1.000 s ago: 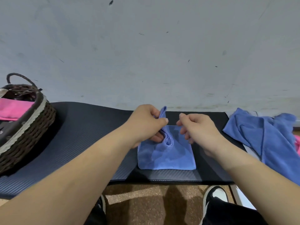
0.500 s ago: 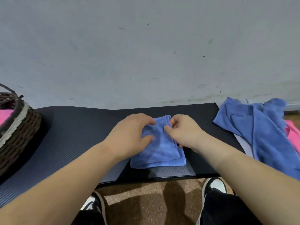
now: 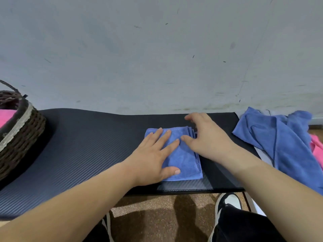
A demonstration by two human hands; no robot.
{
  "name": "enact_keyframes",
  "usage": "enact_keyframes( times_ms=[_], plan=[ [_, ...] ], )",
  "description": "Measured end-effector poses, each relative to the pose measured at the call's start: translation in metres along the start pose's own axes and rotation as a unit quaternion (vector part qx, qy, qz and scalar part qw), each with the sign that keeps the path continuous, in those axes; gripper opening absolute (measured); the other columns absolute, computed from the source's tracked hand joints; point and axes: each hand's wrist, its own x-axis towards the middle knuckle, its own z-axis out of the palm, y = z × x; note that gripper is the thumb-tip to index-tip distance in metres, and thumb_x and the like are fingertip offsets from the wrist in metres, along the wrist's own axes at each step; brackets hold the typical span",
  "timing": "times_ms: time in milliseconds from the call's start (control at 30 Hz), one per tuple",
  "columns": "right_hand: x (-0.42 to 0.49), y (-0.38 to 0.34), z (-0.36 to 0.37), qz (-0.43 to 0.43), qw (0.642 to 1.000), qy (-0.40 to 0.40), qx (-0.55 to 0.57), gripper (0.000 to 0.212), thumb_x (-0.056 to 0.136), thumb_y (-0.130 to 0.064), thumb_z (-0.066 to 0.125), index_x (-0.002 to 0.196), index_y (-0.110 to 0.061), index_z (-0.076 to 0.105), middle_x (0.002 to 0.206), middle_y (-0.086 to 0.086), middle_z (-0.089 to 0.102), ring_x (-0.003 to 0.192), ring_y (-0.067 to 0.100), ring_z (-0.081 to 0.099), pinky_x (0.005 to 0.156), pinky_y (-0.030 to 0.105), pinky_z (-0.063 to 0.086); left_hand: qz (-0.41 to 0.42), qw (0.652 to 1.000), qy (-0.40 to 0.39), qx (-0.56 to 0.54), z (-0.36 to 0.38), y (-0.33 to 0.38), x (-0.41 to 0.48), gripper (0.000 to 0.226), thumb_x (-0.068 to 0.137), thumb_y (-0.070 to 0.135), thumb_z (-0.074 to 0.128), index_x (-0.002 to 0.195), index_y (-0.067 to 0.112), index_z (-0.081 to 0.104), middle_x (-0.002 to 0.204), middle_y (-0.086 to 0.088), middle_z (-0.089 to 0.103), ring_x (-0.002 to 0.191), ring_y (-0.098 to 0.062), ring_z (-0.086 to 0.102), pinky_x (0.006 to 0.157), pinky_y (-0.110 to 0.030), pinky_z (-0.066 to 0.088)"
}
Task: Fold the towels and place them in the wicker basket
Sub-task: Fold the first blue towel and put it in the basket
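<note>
Folded blue towel (image 3: 185, 158) lies near the worktop's (image 3: 87, 145) front edge, right of middle. Left hand (image 3: 153, 154) is flat on it, fingers spread, pressing. Right hand (image 3: 206, 137) is loose and wide at the towel's stacked right edge, gripping nothing. Risk: the layers fan apart on lifting, since the wicker basket (image 3: 22, 135) sits well apart at the left end. Dark ribbed worktop — unfolded towels (image 3: 279, 142) heaped at the right end, scuffed grey wall (image 3: 157, 49) behind, brown floor (image 3: 132, 206) below.
</note>
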Motion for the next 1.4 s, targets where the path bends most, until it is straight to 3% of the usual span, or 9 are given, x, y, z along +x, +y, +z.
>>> enact_keyframes(
  times_ms=[100, 167, 233, 300, 433, 733, 1067, 1233, 1400],
  plan=[
    [-0.010, -0.004, 0.000, -0.074, 0.989, -0.123, -0.041, 0.077, 0.090, -0.040, 0.071, 0.156, -0.025, 0.034, 0.166, -0.007, 0.025, 0.155, 0.014, 0.017, 0.122, 0.037, 0.028, 0.013, 0.999, 0.031, -0.010, 0.000, 0.001, -0.007, 0.092, 0.086, 0.081, 0.016, 0.163, 0.033, 0.003, 0.170, -0.001, -0.016, 0.155, -0.021, -0.025, 0.125, -0.036, -0.016],
    [-0.016, -0.002, 0.004, -0.054, 0.970, -0.221, -0.082, 0.091, 0.091, -0.048, 0.069, 0.162, -0.026, 0.017, 0.171, -0.010, 0.002, 0.157, 0.011, -0.006, 0.128, 0.036, 0.013, 0.020, 0.998, 0.046, -0.031, -0.006, -0.002, -0.012, 0.081, 0.094, 0.070, 0.026, 0.162, 0.025, 0.022, 0.171, -0.003, -0.001, 0.159, -0.022, -0.006, 0.126, -0.033, -0.008],
    [-0.018, 0.003, 0.005, -0.032, 0.962, -0.251, -0.103, 0.097, 0.089, -0.053, 0.069, 0.163, -0.030, 0.011, 0.170, -0.014, -0.009, 0.156, 0.010, -0.014, 0.128, 0.039, 0.010, 0.033, 0.991, 0.129, -0.007, -0.010, -0.007, -0.017, 0.063, 0.099, 0.056, 0.035, 0.143, 0.017, 0.057, 0.161, -0.011, 0.038, 0.147, -0.031, 0.040, 0.123, -0.042, 0.030],
    [-0.018, 0.007, 0.005, -0.031, 0.966, -0.240, -0.085, 0.100, 0.086, -0.055, 0.072, 0.162, -0.032, 0.013, 0.170, -0.016, -0.009, 0.155, 0.009, -0.015, 0.128, 0.040, 0.011, -0.029, 0.979, 0.195, 0.054, -0.012, -0.011, -0.022, 0.051, 0.095, 0.053, 0.039, 0.112, 0.015, 0.069, 0.128, -0.010, 0.064, 0.108, -0.036, 0.064, 0.089, -0.047, 0.053],
    [-0.017, 0.009, 0.006, -0.038, 0.970, -0.229, -0.071, 0.106, 0.082, -0.056, 0.076, 0.162, -0.033, 0.012, 0.169, -0.016, -0.010, 0.154, 0.007, -0.017, 0.128, 0.039, 0.011, -0.237, 0.964, 0.114, 0.036, -0.016, 0.002, -0.032, 0.053, 0.094, 0.070, 0.037, 0.102, 0.021, 0.056, 0.103, 0.001, 0.056, 0.097, -0.025, 0.059, 0.080, -0.041, 0.050],
    [-0.017, 0.009, 0.014, -0.037, 0.974, -0.220, -0.041, 0.110, 0.079, -0.063, 0.075, 0.162, -0.033, 0.010, 0.170, -0.014, -0.008, 0.155, 0.007, -0.014, 0.128, 0.039, 0.008, -0.289, 0.907, 0.149, -0.269, -0.036, 0.000, -0.028, 0.025, 0.083, 0.039, 0.067, 0.085, 0.021, 0.050, 0.078, 0.006, 0.063, 0.071, -0.016, 0.061, 0.066, -0.039, 0.052],
    [-0.017, 0.006, 0.020, -0.054, 0.978, -0.202, -0.023, 0.118, 0.071, -0.062, 0.081, 0.162, -0.028, 0.015, 0.170, -0.013, 0.004, 0.155, 0.003, -0.006, 0.128, 0.041, 0.015, -0.197, 0.948, 0.162, -0.188, -0.071, 0.024, -0.037, 0.042, 0.088, 0.043, 0.060, 0.126, 0.030, 0.049, 0.106, 0.009, 0.059, 0.092, -0.015, 0.061, 0.081, -0.041, 0.054],
    [-0.009, 0.016, 0.013, -0.036, 0.980, -0.194, -0.003, 0.120, 0.070, -0.057, 0.086, 0.163, -0.026, 0.017, 0.170, -0.009, 0.013, 0.155, 0.003, 0.002, 0.126, 0.029, 0.015, -0.109, 0.975, 0.103, -0.164, -0.062, 0.041, -0.029, 0.026, 0.100, 0.043, 0.051, 0.104, 0.019, 0.057, 0.098, 0.004, 0.054, 0.086, -0.016, 0.056, 0.079, -0.036, 0.047],
    [-0.007, 0.028, 0.014, -0.044, 0.979, -0.200, -0.001, 0.109, 0.075, -0.056, 0.083, 0.162, -0.030, 0.022, 0.170, -0.009, 0.016, 0.156, 0.004, 0.002, 0.127, 0.032, 0.016, -0.049, 0.982, 0.067, -0.173, -0.049, 0.029, -0.025, 0.040, 0.098, 0.031, 0.058, 0.138, 0.026, 0.058, 0.124, 0.008, 0.060, 0.108, -0.015, 0.055, 0.097, -0.037, 0.047]
  ],
)
